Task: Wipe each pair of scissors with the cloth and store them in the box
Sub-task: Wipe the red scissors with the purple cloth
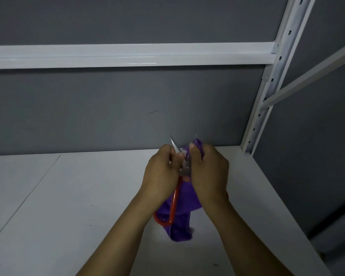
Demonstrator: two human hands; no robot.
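Hanging above the white shelf (68, 196), near its back right corner, a purple cloth (187, 197) is pinched round one blade by the right hand (208, 172) while the left hand (160, 173) grips the other blade of the red-handled scissors (175, 203), held open, points up.

Center frame: left hand (161, 172) grips open scissors (175, 204) (red handles), right hand (207, 172) pinches purple cloth (184, 218) round one blade, above white shelf (68, 206).

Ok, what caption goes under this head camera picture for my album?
Left hand holds red-handled scissors while right hand pinches purple cloth round one blade, above a white shelf.
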